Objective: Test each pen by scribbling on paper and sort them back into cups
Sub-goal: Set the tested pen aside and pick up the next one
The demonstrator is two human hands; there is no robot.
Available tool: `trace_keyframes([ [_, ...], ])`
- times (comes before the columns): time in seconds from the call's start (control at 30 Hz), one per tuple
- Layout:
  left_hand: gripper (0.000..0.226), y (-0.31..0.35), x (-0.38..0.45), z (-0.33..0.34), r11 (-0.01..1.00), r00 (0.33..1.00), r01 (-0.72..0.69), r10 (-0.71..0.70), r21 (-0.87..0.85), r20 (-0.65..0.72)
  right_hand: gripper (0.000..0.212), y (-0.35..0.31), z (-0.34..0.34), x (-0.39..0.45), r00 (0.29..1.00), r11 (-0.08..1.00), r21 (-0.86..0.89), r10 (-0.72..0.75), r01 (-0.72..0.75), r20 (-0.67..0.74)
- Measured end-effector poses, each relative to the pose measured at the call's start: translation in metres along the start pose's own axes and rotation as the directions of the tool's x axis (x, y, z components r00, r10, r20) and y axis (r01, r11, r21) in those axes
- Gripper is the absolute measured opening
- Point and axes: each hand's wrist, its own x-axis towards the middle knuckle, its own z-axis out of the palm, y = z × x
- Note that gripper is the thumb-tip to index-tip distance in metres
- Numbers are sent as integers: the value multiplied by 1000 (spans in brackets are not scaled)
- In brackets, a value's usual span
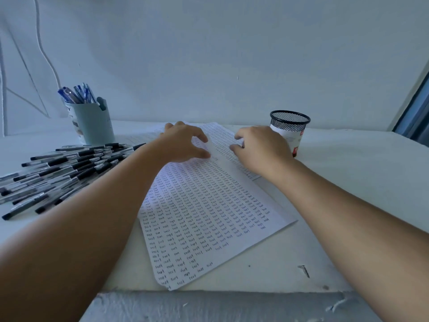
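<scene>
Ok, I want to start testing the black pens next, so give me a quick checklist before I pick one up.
1. Writing space on the paper: not ok, nearly filled; only the near margin is bare.
2. Left hand free: not ok, its fingers are on the paper's far end.
3. Right hand free: not ok, also on the paper.
4. Black pens at hand: ok, piled at the left.
5. Mesh cup has room: cannot tell.

Both your bare forearms reach forward, converging. Your left hand [185,141] lies palm down, fingers curled; your right hand [260,149] sits just beside it, fingertips bent.
</scene>
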Motion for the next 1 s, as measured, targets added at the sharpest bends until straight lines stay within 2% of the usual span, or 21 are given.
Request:
trace_keyframes([
  [0.1,28,3,0,-15,999,996,43,-41,27,-78,20,-34,-2,7,995,978,201,-64,47,82],
  [0.17,19,-1,-3,-34,988,992,117,-112,98,-55,15,-58,-1,11,982,958,279,-112,66,150],
  [0.3,26,-19,-25,-75,908,965,159,-226,387,135,15,-90,11,12,959,913,401,-180,79,221],
  [0.37,32,-30,-38,-85,883,928,151,-281,445,244,15,-101,16,10,950,872,483,-214,81,227],
  [0.47,33,-45,-53,-87,907,848,246,-372,342,378,17,-113,22,7,942,840,532,-258,108,216],
  [0.53,39,-48,-59,-87,910,814,296,-399,290,421,16,-118,27,5,937,835,541,-261,100,231],
  [0.67,50,-42,-67,-86,874,790,183,-403,450,462,14,-119,37,1,936,840,542,-218,34,278],
  [0.8,40,-34,-68,-87,810,783,66,-404,582,473,12,-117,36,-2,945,815,580,-191,1,266],
  [0.87,36,-34,-68,-87,802,782,52,-403,595,476,12,-117,36,-2,944,805,594,-193,-4,267],
  [0.93,36,-39,-68,-90,841,788,95,-391,533,476,13,-115,35,-2,945,792,610,-184,-20,270],
  [1.0,39,-44,-67,-95,904,840,200,-356,378,410,23,-111,32,0,949,746,665,-178,-41,259],
])
